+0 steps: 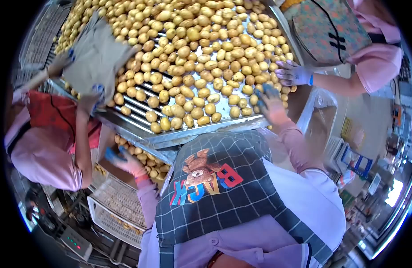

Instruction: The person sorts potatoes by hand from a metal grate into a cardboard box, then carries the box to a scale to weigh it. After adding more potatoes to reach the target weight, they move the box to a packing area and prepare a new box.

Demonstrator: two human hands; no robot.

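Potatoes: from where I stand, a broad layer of yellow potatoes [184, 52] lies across the metal sorting surface [188, 135], thinning toward its near edge, where slats and bare metal show.
Right hand: the right hand [273, 104], blue at the fingers, is over the potatoes at the near right corner of the surface; I can't tell whether its grip has closed on one.
Left hand: the left hand [126, 162], also blue-fingered, is below the surface by a cardboard box [107, 137] holding more potatoes; its grip looks released, fingers spread.
Right-side co-worker: a gloved hand [293, 74] rests among potatoes at the right edge, near the right hand.
Left-side co-worker: two hands hold a greyish cloth [95, 60] over the potatoes.
Below left: a white plastic crate [99, 218] stands near the box.
Apron: the dark checked apron [228, 203] bears a cartoon bear.
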